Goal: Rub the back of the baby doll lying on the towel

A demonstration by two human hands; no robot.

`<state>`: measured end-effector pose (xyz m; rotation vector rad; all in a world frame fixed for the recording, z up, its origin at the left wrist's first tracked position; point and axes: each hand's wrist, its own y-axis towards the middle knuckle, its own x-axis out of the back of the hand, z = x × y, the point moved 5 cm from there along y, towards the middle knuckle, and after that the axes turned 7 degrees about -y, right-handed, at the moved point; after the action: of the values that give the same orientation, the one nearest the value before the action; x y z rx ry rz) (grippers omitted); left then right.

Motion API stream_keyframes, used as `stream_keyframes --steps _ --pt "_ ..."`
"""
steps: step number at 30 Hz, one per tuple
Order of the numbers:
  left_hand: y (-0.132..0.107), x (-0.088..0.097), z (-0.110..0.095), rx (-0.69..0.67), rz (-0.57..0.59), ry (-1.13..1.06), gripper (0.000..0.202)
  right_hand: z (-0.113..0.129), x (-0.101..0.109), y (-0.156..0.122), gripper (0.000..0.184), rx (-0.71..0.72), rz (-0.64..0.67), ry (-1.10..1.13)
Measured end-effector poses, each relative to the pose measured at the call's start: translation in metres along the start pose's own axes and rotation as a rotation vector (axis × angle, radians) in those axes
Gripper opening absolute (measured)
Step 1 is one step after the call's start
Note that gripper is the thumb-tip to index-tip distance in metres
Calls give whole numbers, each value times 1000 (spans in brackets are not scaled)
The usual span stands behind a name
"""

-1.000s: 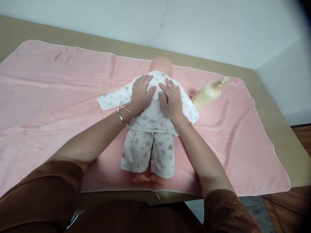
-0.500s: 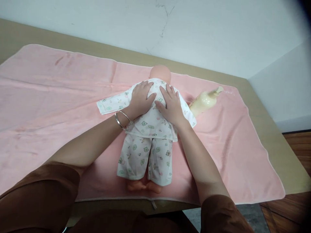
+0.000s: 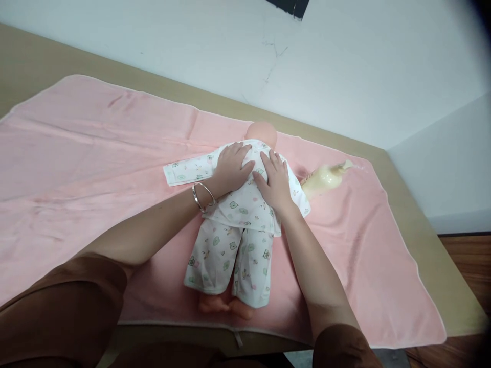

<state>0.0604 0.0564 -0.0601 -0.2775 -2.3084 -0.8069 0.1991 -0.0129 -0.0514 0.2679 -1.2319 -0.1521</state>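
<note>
A baby doll (image 3: 262, 134) lies on a pink towel (image 3: 95, 153), dressed in a white printed top (image 3: 245, 207) and matching trousers (image 3: 230, 258). Its bare feet (image 3: 224, 305) point toward me. My left hand (image 3: 231, 166), with a silver bracelet (image 3: 202, 195) at the wrist, lies flat on the doll's upper body, fingers spread. My right hand (image 3: 275, 180) lies flat beside it on the top, fingers stretched out. One empty sleeve (image 3: 187, 171) sticks out to the left. The doll's bare arm (image 3: 325, 176) pokes out to the right.
The towel covers a beige table (image 3: 418, 230) that meets a white wall (image 3: 345, 66) at the back. A wooden floor (image 3: 468, 255) shows past the table's right edge. A dark patch (image 3: 289, 6) sits high on the wall.
The view has tilted and shifted, so the doll sits lower and further right in the picture. Both hands stay pressed on the doll's top in much the same place.
</note>
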Motion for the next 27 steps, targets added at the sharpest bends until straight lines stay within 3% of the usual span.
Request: stream_keyframes --steps 8,15,23,27 --pt "-1 0 0 13 -9 -17 54 3 2 -1 62 5 -25 -26" --pt "-1 2 -1 -21 -27 -36 48 20 11 -11 55 -119 -154 -170" --pt "-3 6 -9 -37 -60 -10 41 6 3 -2 61 -59 -33 -73" --pt "-4 9 -13 -28 -66 -39 37 2 1 -2 55 -15 -65 -45"
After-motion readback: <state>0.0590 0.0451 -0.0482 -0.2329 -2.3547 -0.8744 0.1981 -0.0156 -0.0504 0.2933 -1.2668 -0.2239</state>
